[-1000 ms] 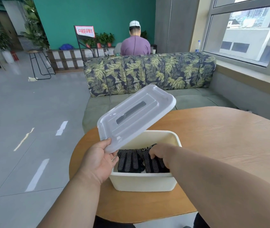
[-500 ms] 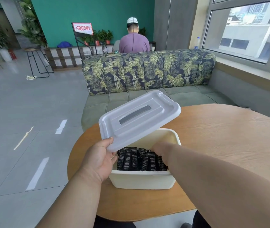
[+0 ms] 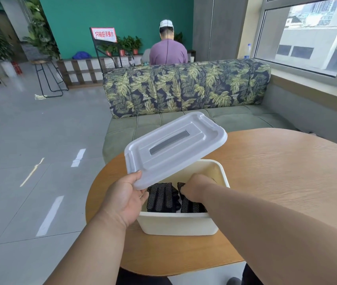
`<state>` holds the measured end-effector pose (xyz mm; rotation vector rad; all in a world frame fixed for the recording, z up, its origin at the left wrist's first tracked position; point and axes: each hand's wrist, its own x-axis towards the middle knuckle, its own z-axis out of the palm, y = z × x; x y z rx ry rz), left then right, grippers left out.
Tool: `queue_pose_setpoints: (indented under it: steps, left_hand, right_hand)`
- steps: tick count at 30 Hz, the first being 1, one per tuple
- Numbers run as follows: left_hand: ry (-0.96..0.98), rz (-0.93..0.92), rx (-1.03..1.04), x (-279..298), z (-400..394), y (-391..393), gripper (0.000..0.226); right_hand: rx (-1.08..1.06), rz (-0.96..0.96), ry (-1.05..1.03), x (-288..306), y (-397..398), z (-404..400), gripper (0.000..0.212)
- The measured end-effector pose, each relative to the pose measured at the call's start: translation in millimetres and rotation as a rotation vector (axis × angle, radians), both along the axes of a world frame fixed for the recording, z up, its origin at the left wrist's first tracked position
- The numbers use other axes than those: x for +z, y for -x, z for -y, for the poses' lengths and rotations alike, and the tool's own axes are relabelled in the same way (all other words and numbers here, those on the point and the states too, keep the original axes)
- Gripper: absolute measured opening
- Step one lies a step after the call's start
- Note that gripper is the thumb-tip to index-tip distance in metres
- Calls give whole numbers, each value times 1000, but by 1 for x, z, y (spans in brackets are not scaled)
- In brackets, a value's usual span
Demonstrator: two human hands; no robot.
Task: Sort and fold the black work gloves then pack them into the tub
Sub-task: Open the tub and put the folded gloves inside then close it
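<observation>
A cream tub [image 3: 175,224] stands on the round wooden table [image 3: 276,171] near its left edge. Black dotted work gloves [image 3: 162,197] lie inside it. My left hand [image 3: 125,199] grips the near corner of the translucent white lid [image 3: 173,147] and holds it tilted up over the tub's far side. My right hand [image 3: 197,185] reaches down into the tub with its fingers curled on the right-hand gloves; the fingertips are hidden.
A leaf-patterned sofa [image 3: 186,89] stands right behind the table. A person in a purple shirt [image 3: 168,52] sits beyond it, back turned. Grey tiled floor lies to the left, with a stool [image 3: 47,79]. Windows run along the right.
The lid has tilted lower and moved to the right over the tub. My right hand stays in the tub on the gloves, which now lie flatter.
</observation>
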<state>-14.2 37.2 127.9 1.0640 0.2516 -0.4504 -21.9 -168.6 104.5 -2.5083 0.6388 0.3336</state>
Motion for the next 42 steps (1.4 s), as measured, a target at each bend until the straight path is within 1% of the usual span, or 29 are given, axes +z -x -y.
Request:
queue_pose_setpoints:
  steps: [4,6,7,10,12,14,16,19,21,23,25,27,29,30,32,36,37,38,40,42]
  left_hand:
    - [-11,3,-1,0,1,1,26]
    - [-13,3,-3,1,0,3,25]
    - [-9,3,0,2,-1,4,25]
    - [13,9,15,4,-2,5,27]
    - [25,20,26,8,-5,5,29]
    - [7,38,39,14,-9,5,26]
    - [-22,58,56,22,-16,4,21]
    - [-64,75,71,29,-28,3,21]
    - [-87,74,82,29,-35,2,23]
    - [-120,68,78,27,-40,1,26]
    - [-160,56,60,22,-43,1,30]
    - [-216,54,32,17,-40,5,31]
    - [-315,78,26,15,-36,9,27]
    - [-383,102,22,15,-34,11,24]
    - [-522,162,-13,17,-30,15,18]
    - [-892,330,-66,23,-23,25,15]
    - [-990,360,-85,23,-22,28,17]
    - [-1081,369,-112,22,-23,29,24]
    - [-1268,344,-175,20,-24,34,35]
    - [-1399,356,-208,14,-24,34,35]
  right_hand:
    - [126,-75,207,-4,0,1,23]
    - [142,-82,286,-2,3,-2,16]
    - [137,-50,295,3,6,-4,18]
    - [154,14,370,10,6,-3,33]
    - [154,61,369,17,8,-2,31]
    - [117,118,275,22,11,3,27]
    - [46,195,104,28,18,13,25]
    - [-74,355,-87,35,38,35,26]
    - [-194,466,-231,36,58,49,26]
    - [-350,548,-421,36,79,63,26]
    - [-460,569,-621,32,91,72,31]
    - [-499,562,-722,32,101,76,41]
    - [-457,521,-712,34,110,74,51]
    - [-414,494,-668,35,114,73,50]
    - [-348,467,-585,34,119,70,41]
    - [-353,455,-572,24,121,74,26]
    - [-346,430,-568,23,121,73,23]
    - [-339,412,-563,22,121,72,21]
    - [-350,416,-554,20,121,71,15]
    - [-395,450,-566,20,121,71,10]
